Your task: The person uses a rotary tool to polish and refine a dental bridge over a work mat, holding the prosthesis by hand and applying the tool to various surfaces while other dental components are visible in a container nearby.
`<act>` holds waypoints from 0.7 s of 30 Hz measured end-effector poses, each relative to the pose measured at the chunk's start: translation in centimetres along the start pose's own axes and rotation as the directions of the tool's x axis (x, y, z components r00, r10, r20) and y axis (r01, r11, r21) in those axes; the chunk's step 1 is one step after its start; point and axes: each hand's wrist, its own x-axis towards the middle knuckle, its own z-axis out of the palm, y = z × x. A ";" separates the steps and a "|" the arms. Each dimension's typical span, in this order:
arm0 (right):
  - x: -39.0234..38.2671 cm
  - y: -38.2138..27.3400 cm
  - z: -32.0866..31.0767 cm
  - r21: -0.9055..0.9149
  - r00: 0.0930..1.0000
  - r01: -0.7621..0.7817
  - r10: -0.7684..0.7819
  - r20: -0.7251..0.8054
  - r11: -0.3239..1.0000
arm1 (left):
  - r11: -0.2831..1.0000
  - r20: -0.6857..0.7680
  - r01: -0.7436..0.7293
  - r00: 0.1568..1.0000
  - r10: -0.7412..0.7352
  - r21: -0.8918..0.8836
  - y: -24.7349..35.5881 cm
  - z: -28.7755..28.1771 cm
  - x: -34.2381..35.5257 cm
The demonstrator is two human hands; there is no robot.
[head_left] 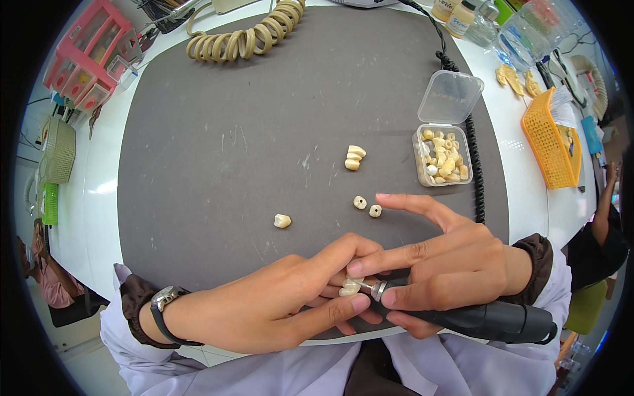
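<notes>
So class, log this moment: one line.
left grip: crown | right grip: handpiece, tip at crown | mat: loose crowns | box: open

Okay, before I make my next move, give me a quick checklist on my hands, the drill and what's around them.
1. Tooth piece held: ok, pinched in the left hand.
2. Drill gripped: ok, in the right hand.
3. Drill tip touching the tooth piece: cannot tell; it is at the piece, but contact is unclear.
4. Two small holed teeth well clear of the right hand: not ok, the pointing fingertip is right beside one.
5. Tooth box closed: not ok, its lid is open.
</notes>
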 end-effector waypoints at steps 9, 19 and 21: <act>0.1 -0.2 -0.2 0.003 0.999 -0.015 0.015 0.028 1.000 | 0.999 0.039 0.050 0.998 -0.049 -0.015 0.3 -0.3 0.0; 0.0 0.0 0.1 -0.037 1.000 0.006 -0.006 0.004 0.999 | 0.999 0.000 -0.011 1.000 0.011 -0.038 -0.1 0.1 0.1; 0.0 0.1 0.4 -0.050 1.000 -0.005 0.004 -0.006 0.999 | 0.999 0.003 -0.002 1.000 0.002 -0.039 0.1 0.1 0.1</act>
